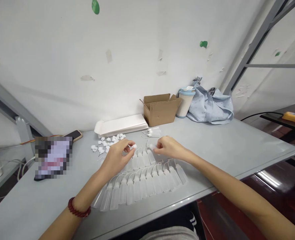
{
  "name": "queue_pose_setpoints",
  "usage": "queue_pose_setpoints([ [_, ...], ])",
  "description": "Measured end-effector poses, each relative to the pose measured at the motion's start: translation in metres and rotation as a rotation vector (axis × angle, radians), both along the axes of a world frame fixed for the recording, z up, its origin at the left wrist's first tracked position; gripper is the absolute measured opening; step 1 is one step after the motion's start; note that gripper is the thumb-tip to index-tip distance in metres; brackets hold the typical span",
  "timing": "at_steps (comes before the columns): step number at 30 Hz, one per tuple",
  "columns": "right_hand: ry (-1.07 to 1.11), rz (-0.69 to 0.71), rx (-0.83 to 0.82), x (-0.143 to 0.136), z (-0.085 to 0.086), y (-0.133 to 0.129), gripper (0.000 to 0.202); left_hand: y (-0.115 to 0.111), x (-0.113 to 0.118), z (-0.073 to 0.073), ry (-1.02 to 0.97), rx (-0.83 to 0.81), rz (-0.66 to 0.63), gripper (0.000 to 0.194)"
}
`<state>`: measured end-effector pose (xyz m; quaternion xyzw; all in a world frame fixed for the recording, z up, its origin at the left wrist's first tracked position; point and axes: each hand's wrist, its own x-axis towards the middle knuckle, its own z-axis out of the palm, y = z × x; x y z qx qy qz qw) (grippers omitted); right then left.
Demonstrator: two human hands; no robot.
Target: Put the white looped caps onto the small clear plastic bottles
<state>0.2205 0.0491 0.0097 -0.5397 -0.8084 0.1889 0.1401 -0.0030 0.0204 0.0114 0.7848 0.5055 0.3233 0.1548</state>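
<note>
Grey shirt (171,233) nearest, then bottles (130,191) rowed just below both hands, likely for easy reach — left hand (117,154) pinches a white cap (134,146), loose caps (94,148) beside it; right hand (171,147) pinches a small bottle (151,146), its tip angled leftward — seemingly keeping it accessible

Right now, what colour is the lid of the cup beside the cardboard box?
Light blue, clearest in the head view.

A lidded cup (184,102) stands between a cardboard box (162,111) and a blue bag (209,106).
</note>
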Motion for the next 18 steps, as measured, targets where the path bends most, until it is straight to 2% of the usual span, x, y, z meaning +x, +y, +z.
queue_pose_setpoints([
  [4,0.209,0.007,0.092,-0.005,0.005,-0.004,0.015,-0.004,0.006,0.009,-0.177,-0.186,-0.006,0.019],
  [8,0.329,0.089,0.299,-0.009,-0.004,-0.007,0.016,-0.009,0.010,0.019,-0.344,-0.316,-0.020,0.019],
  [13,0.286,0.243,0.653,-0.013,-0.019,-0.007,0.014,-0.016,0.017,0.023,-0.414,-0.289,0.052,0.019],
  [18,0.199,0.302,0.903,-0.015,-0.020,-0.008,0.010,-0.017,0.019,0.020,-0.441,-0.219,0.123,0.021],
])
